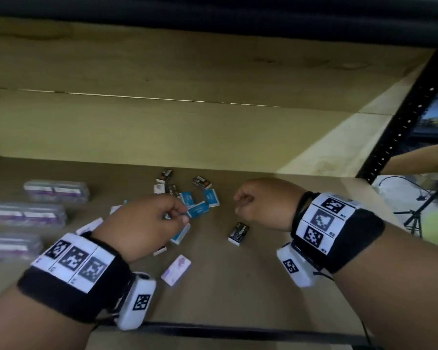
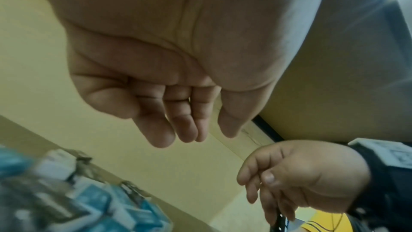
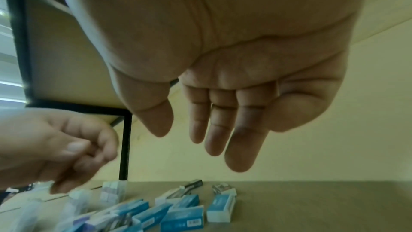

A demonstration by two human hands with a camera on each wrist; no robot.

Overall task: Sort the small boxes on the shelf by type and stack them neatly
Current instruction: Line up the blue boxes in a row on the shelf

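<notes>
The shelf (image 1: 250,286) is a brown board with a pale back wall and a black metal upright (image 1: 405,122) at its right edge. On the left of the shelf lie three clear packs (image 1: 27,214) with purple and white labels, one behind the other. Both forearms reach in from below, each with a black band carrying black-and-white square markers and a white camera unit.

The left hand (image 1: 142,223) hangs over the scatter of small boxes, fingers bent downward and thumb close to them; in the wrist views its grip is loose and holds nothing. The right hand (image 1: 262,202) hovers to the right of the pile, well clear of the boxes, fingers hanging loosely curled, its grip released.

The small boxes lie loose and unstacked mid-shelf: blue boxes (image 1: 199,210) just beyond the left fingertips, dark boxes (image 1: 201,181) near the back wall, one black box (image 1: 239,233) alone below the right hand, and a pale purple-marked box (image 1: 176,269) nearest the shelf's front edge
</notes>
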